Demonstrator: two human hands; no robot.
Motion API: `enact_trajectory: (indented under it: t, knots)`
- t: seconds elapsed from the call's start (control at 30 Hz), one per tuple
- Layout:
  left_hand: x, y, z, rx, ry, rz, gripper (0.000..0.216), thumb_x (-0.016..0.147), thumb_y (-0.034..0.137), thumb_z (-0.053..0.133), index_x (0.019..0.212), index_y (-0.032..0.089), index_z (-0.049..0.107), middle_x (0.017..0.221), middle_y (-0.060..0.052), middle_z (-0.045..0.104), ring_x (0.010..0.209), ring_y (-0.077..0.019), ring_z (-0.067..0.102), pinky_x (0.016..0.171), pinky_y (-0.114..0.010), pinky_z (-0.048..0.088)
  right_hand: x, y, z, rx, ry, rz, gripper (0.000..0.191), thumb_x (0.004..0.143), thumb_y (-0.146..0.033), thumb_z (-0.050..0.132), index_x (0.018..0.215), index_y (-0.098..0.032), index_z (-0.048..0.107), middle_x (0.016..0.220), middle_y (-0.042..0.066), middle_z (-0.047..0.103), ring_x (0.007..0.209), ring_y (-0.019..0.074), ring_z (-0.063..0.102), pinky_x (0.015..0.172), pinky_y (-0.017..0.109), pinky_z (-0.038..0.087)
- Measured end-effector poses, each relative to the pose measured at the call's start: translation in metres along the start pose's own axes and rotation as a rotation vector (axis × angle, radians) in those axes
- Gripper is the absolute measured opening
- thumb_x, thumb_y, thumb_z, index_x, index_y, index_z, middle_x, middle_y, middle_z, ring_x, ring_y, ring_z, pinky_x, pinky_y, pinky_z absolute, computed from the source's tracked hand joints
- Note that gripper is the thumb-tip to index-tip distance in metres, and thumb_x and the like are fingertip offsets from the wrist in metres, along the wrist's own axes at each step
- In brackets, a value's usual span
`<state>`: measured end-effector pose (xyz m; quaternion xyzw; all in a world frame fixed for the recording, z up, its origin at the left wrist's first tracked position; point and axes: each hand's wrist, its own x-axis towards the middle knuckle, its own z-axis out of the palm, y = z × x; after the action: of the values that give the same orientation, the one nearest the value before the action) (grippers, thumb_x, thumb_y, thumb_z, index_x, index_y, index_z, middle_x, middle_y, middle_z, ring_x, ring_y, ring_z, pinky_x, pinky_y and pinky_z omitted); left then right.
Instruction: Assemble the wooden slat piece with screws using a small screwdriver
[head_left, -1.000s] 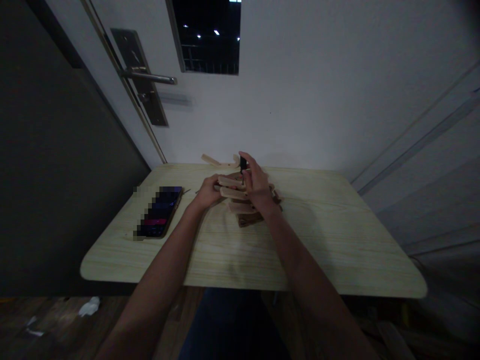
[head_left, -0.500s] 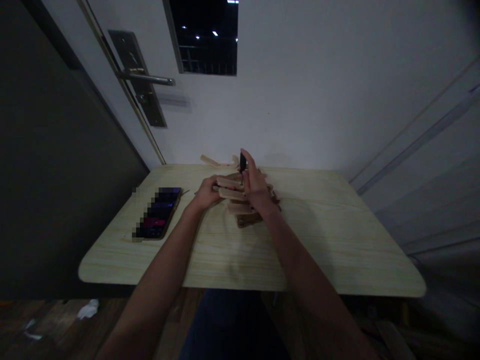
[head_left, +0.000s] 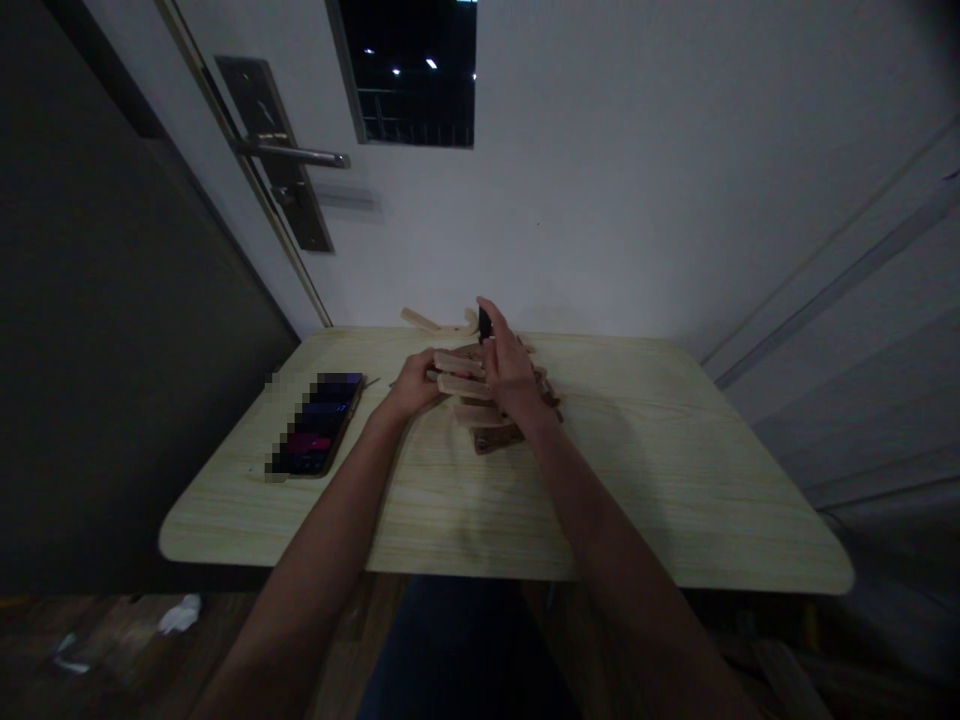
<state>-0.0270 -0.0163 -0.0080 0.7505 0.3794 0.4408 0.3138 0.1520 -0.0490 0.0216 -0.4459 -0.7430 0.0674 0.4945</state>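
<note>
Progress looks partial from my remote seat: three pale strips (head_left: 461,386) sit across the brown wooden body (head_left: 495,439) on the table (head_left: 697,470), while a hooked pale piece (head_left: 422,321) lies beyond, seemingly unattached. My right hand (head_left: 511,374) has its fingers round a black-handled tool (head_left: 484,324), held upright; my left hand (head_left: 413,385) curls by the strips' left ends, though I cannot tell whether it grips. I make out no container.

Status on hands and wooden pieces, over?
Right hand: gripping black-handled tool, tip hidden. Left hand: at wooden pieces, left side. Phone: left, apart from hands.
</note>
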Motion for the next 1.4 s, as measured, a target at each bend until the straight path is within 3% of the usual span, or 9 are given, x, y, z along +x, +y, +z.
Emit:
enact_trajectory:
  t: [0.23,0.43,0.73,0.83,0.93,1.0,1.17,1.3,1.4]
  knots:
    - [-0.0006,-0.0011,0.0004,-0.015,-0.002,0.0,0.034,0.065,0.037,0.076,0.089,0.013,0.071,0.09,-0.007,0.073,0.081,-0.0208,0.067,0.074,-0.031,0.053,0.0008,-0.0034,-0.0029,0.077,-0.045,0.072,0.052,0.096,-0.021,0.033,0.148,-0.024,0.033,0.136,0.005,0.06,0.105,0.0199,0.065,0.094,0.037,0.055]
    - [-0.0005,-0.0019,0.0002,-0.003,0.002,0.025,0.027,0.065,0.033,0.075,0.085,0.014,0.071,0.089,-0.006,0.073,0.082,-0.0196,0.067,0.078,-0.032,0.053,0.0022,-0.0049,-0.0023,0.103,-0.011,0.028,0.055,0.092,-0.015,0.038,0.146,-0.026,0.036,0.149,0.004,0.048,0.132,0.0201,0.05,0.108,0.038,0.047]
    - [-0.0006,0.0016,0.001,-0.021,0.0,-0.005,0.032,0.064,0.034,0.076,0.088,0.013,0.072,0.091,-0.008,0.073,0.083,-0.0212,0.067,0.078,-0.033,0.052,-0.001,-0.0049,-0.0018,-0.004,-0.016,-0.039,0.051,0.1,-0.021,0.027,0.151,-0.02,0.026,0.157,0.006,0.036,0.14,0.0194,0.041,0.114,0.04,0.041]
    - [-0.0007,0.0018,0.0008,-0.028,0.006,0.0,0.03,0.065,0.034,0.076,0.086,0.013,0.072,0.09,-0.008,0.073,0.084,-0.0217,0.067,0.08,-0.034,0.052,0.0,-0.0048,-0.0023,0.019,-0.005,0.001,0.049,0.1,-0.023,0.028,0.149,-0.02,0.031,0.15,0.008,0.045,0.132,0.0215,0.05,0.108,0.04,0.047]
    - [-0.0011,0.0021,0.0005,-0.041,-0.002,-0.011,0.032,0.066,0.036,0.075,0.087,0.012,0.072,0.09,-0.008,0.073,0.084,-0.0218,0.067,0.079,-0.033,0.052,0.0004,-0.0045,-0.0031,0.044,-0.019,0.072,0.051,0.099,-0.025,0.031,0.15,-0.023,0.029,0.132,0.008,0.061,0.104,0.0208,0.066,0.094,0.038,0.055]
    - [-0.0014,0.0018,0.0003,-0.036,-0.009,-0.016,0.034,0.065,0.036,0.076,0.089,0.012,0.073,0.094,-0.008,0.074,0.085,-0.022,0.067,0.08,-0.032,0.052,0.0006,-0.0041,-0.003,0.064,-0.028,0.092,0.053,0.099,-0.026,0.032,0.152,-0.023,0.025,0.127,0.008,0.063,0.092,0.0195,0.068,0.087,0.037,0.058]
    - [-0.0006,-0.0026,-0.0003,-0.026,-0.01,-0.022,0.04,0.065,0.04,0.076,0.093,0.012,0.072,0.094,-0.009,0.074,0.085,-0.0222,0.068,0.078,-0.032,0.053,0.0012,-0.004,-0.0025,0.052,-0.048,0.099,0.051,0.1,-0.029,0.033,0.151,-0.024,0.028,0.137,0.007,0.057,0.097,0.0172,0.066,0.086,0.032,0.057]
    - [0.0002,-0.0037,-0.0015,-0.003,-0.013,-0.002,0.037,0.066,0.039,0.075,0.092,0.012,0.072,0.096,-0.009,0.074,0.089,-0.0236,0.068,0.082,-0.034,0.053,0.0007,-0.0053,-0.0035,0.056,-0.028,0.066,0.05,0.097,-0.021,0.036,0.147,-0.021,0.032,0.135,0.007,0.059,0.096,0.0168,0.065,0.09,0.032,0.055]
    - [0.0,-0.0011,-0.002,0.007,-0.01,0.007,0.034,0.066,0.038,0.075,0.089,0.013,0.073,0.097,-0.009,0.073,0.089,-0.0234,0.068,0.083,-0.035,0.053,0.0007,-0.0055,-0.0031,0.052,-0.006,0.044,0.052,0.094,-0.016,0.038,0.145,-0.021,0.034,0.139,0.007,0.055,0.107,0.0191,0.062,0.097,0.036,0.053]
